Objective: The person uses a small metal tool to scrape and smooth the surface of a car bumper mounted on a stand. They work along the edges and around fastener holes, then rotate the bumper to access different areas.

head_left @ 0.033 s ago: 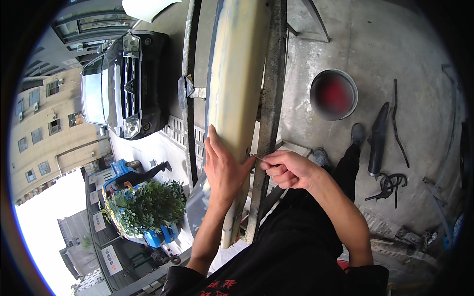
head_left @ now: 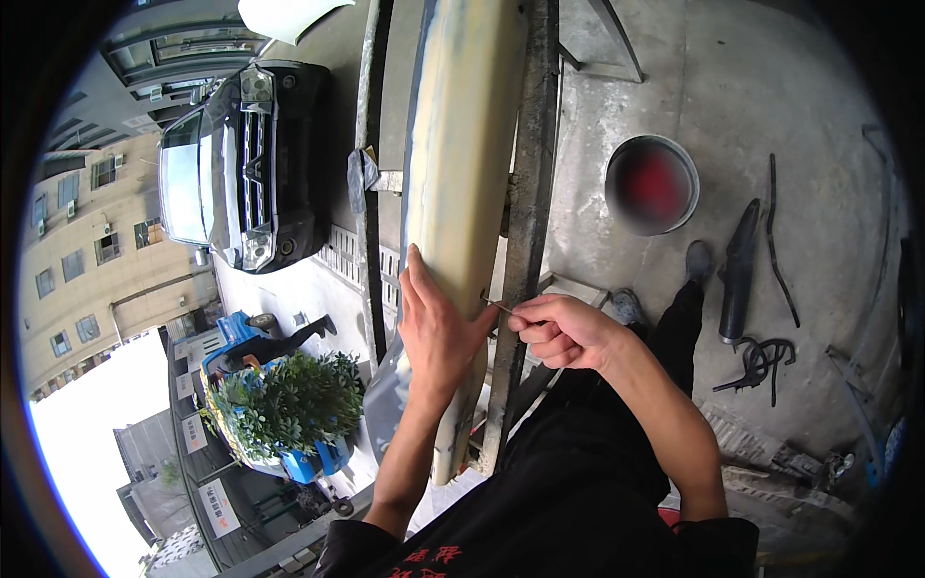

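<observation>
A long cream-coloured panel, shaped like a car bumper with grey sanded-looking patches, lies lengthwise in front of me. My left hand rests flat on its near part, fingers stretched out and thumb toward the right edge. Beside that thumb, my right hand pinches a thin metal rod between thumb and forefinger, the other fingers curled. The rod's tip points at the panel's right edge, close to a small dark hole. Whether the tip touches the panel, I cannot tell.
Metal rails of a stand run along both sides of the panel. On the concrete floor at right are a bucket with red inside, a black plastic part and bent black pieces. A dark car and leafy plants stand at left, near another person.
</observation>
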`<state>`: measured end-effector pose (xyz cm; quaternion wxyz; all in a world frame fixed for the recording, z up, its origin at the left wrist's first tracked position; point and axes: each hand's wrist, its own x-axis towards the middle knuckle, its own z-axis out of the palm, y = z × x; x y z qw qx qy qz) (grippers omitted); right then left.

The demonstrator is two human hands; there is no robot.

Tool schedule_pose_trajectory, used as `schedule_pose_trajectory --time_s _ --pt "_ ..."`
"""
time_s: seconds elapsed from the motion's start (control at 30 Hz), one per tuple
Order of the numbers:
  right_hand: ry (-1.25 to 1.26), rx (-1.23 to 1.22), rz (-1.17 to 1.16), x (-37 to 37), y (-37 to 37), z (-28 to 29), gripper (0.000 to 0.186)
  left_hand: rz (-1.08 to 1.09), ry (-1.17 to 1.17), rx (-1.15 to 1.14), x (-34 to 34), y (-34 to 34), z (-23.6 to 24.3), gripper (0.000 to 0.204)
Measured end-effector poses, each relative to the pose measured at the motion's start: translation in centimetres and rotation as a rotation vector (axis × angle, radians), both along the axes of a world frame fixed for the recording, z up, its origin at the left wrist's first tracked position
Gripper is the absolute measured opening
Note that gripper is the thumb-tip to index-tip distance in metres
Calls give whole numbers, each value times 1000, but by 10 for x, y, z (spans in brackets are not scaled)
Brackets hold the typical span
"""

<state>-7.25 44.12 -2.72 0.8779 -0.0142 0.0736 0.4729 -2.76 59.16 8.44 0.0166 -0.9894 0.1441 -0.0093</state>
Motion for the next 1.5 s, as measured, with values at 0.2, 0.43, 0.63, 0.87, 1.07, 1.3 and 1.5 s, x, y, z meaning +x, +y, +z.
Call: schedule_pose_trajectory --time_s 0.2,0.43,0.63,0.87,1.07,1.3,1.5 --pt "-108 -302 -156 -5 6 9 23 71 -28 -12 0 -4 -4 106" --pt "-1125 -1496 -623 -5 11 22 10 104 -76 -40 -3 -7 -7 100" --pt "-1511 -1780 -513 0 -3 33 4 31 -124 -34 -4 -5 -8 100" --pt "-929 -1219 -356 16 -2 16 20 57 -114 -27 -6 -9 -6 98" --pt "-1925 -1868 -512 8 -3 24 11 22 -123 -34 -5 -6 -7 98" --pt "-2197 -1969 -588 11 -11 29 9 -20 -115 -13 -4 -2 -7 99" --pt "-1376 -1563 -667 -1 4 8 7 4 -111 -28 -4 -3 -7 101"
